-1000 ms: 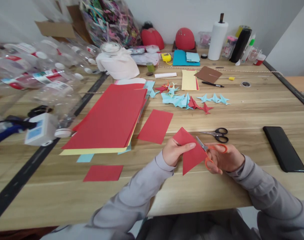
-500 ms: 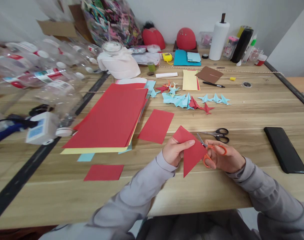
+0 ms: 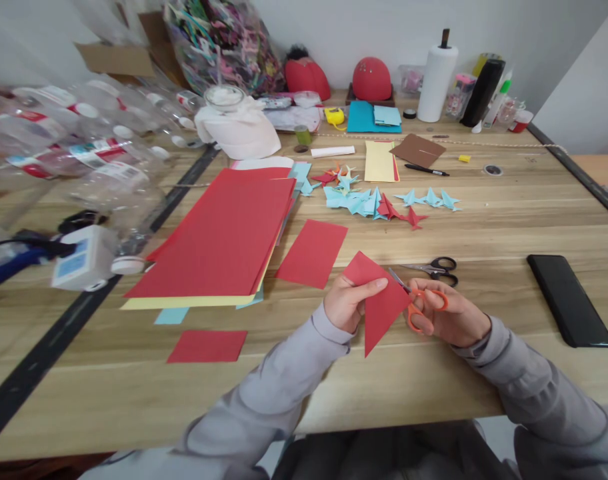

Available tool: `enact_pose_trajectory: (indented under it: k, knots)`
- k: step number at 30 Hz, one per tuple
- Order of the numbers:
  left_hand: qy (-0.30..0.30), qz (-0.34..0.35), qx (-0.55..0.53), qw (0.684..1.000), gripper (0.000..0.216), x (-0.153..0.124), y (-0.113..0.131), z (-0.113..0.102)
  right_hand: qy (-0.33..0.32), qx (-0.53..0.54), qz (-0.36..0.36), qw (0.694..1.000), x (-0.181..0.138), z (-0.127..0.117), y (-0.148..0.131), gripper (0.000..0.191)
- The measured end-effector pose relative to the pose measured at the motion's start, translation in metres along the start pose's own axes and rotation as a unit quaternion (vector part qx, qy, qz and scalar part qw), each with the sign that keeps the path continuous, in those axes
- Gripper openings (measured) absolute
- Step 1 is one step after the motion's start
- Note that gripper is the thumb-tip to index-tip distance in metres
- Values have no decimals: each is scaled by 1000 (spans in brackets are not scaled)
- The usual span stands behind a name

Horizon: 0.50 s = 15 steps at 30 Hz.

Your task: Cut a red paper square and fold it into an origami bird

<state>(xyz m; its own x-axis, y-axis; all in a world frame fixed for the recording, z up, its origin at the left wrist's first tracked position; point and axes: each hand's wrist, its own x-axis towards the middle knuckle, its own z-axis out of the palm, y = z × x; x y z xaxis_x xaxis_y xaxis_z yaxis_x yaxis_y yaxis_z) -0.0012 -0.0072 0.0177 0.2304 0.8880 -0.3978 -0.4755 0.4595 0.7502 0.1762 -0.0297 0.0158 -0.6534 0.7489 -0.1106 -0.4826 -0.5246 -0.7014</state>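
My left hand (image 3: 351, 303) pinches a folded piece of red paper (image 3: 383, 318) between thumb and fingers, a corner pointing down. My right hand (image 3: 451, 313) grips orange-handled scissors (image 3: 441, 300), with the blades at the paper's upper right edge. Behind the right hand, black-handled scissors (image 3: 442, 271) lie on the table. Left of my left hand is a red paper rectangle (image 3: 313, 253), and a smaller red piece (image 3: 207, 347) lies nearer the front. A large stack of red sheets (image 3: 219, 233) rests on yellow and blue paper further left.
Folded blue paper shapes (image 3: 354, 199) and red ones (image 3: 389, 207) lie mid-table. A black phone (image 3: 570, 300) is at the right. Plastic bottles (image 3: 99, 147) crowd the left side. A pen (image 3: 427, 170), brown paper (image 3: 419, 151) and a white roll (image 3: 437, 83) are further back.
The scissors have shifted slightly left along the paper's edge, and their handles have moved a little closer together. The paper has moved slightly left with my left hand.
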Motion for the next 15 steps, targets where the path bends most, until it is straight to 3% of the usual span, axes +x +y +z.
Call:
enact_pose_trajectory:
  k: [15]
  knots:
    - [13,18,25,999,33,1,0,-3,21,-14,-6,1000,0,0,0,30]
